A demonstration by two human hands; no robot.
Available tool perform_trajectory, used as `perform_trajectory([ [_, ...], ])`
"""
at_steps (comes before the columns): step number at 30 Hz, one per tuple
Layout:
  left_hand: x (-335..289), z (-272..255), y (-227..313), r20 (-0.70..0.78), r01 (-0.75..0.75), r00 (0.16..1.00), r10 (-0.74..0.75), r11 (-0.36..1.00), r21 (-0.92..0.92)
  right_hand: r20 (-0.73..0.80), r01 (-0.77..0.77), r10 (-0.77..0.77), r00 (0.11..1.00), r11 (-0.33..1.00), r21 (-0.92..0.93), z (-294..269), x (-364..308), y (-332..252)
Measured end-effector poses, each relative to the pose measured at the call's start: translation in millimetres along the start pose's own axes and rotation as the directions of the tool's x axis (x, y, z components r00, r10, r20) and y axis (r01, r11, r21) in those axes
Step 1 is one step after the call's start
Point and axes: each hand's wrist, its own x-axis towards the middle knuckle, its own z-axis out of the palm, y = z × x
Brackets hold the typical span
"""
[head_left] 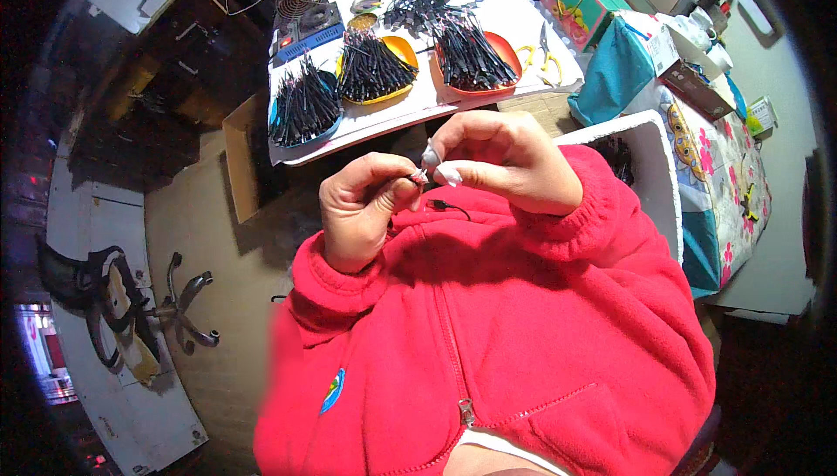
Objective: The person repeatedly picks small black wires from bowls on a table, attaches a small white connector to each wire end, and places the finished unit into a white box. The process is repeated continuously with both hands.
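Note:
My left hand [362, 206] is closed in a pinch on the end of a short black cable, whose thin light-coloured wire ends [420, 177] show at the fingertips. My right hand [506, 162] meets it from the other side, its thumb and forefinger wrapped in whitish coverings. Those two fingers pinch at the wire tips; what exactly lies between them is too small to make out. Just below the hands, against the red jacket, a black plug with a bit of cord [449, 207] shows. Whether it belongs to the held cable I cannot tell.
On the white table [384, 132] ahead, bundles of black cables fill a blue tray [327, 132], a yellow tray [403, 47] and a red tray [506, 49]. Yellow-handled pliers [549, 62] lie rightward. A white foam box [667, 180] stands at my right, a cardboard box [240, 162] left.

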Motion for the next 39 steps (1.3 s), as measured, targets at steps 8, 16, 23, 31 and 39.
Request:
perform_trajectory([
  [8, -2.9, -1.4, 3.7, -0.010, -0.099, 0.994, 0.111, 0.915, 0.391, 0.075, -0.160, 0.151, 0.986, 0.977, 0.138, -2.7, 5.7, 1.1],
  [16, -2.9, 2.7, 0.6, -0.043, -0.003, 0.999, 0.009, 0.988, 0.151, 0.095, -0.159, 0.148, 0.984, 0.980, 0.121, -5.0, 5.2, 4.3],
  [23, 0.4, -1.6, -6.4, 0.032, 0.154, 0.988, -0.151, 0.950, -0.272, -0.009, 0.226, -0.251, 0.968, 0.884, -0.410, -1.0, 2.4, -0.1],
  [31, -0.7, -1.0, -3.9, 0.054, 0.192, 0.981, -0.184, 0.959, -0.211, 0.110, 0.384, -0.418, 0.902, 0.660, -0.646, -2.3, 1.8, -12.6],
  [39, 0.1, 0.4, -6.0, 0.044, 0.159, 0.987, -0.153, 0.965, -0.210, 0.075, 0.338, -0.381, 0.922, 0.695, -0.635, -3.7, 0.1, -13.3],
])
